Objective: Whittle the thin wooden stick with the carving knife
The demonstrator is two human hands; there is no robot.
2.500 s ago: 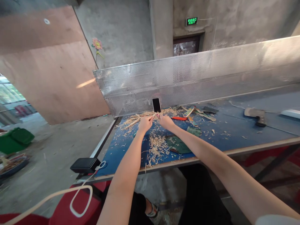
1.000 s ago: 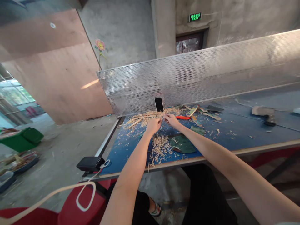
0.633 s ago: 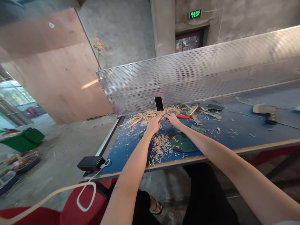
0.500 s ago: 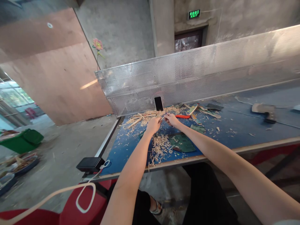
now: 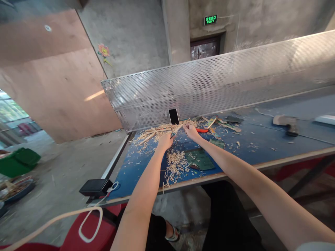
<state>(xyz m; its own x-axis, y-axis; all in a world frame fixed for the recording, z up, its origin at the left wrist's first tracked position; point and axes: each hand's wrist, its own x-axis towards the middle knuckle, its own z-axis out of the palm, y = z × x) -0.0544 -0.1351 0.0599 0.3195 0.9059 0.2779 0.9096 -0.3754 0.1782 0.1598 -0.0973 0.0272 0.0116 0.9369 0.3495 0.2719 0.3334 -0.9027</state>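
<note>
Over the blue tabletop [image 5: 142, 167], my left hand [image 5: 165, 141] is closed around a thin pale wooden strip [image 5: 178, 128], which slants up from the fingers toward the right. A small dark spot beside those fingers is too small to name. Just to the right, my right hand [image 5: 190, 131] is closed near the strip's far end; what its fingers hold is hidden. An orange-red handle [image 5: 202, 130] shows just behind my right hand, and I cannot tell whether the hand touches it. Curled wood shavings [image 5: 176, 165] lie heaped below and between my forearms.
A phone [image 5: 173, 116] leans against the perforated metal screen [image 5: 209, 80]. A dark green sheet [image 5: 200, 159] lies under the shavings' right side. Thin wooden pieces [image 5: 225, 124] and a cleaver [image 5: 286, 122] lie rightward. A black box [image 5: 95, 187] with a white cable sits at the left corner.
My hands have drawn apart: the left has moved left and slightly down, while the right stays near its place. More of the pale strip shows between them. The view has shifted slightly right.
</note>
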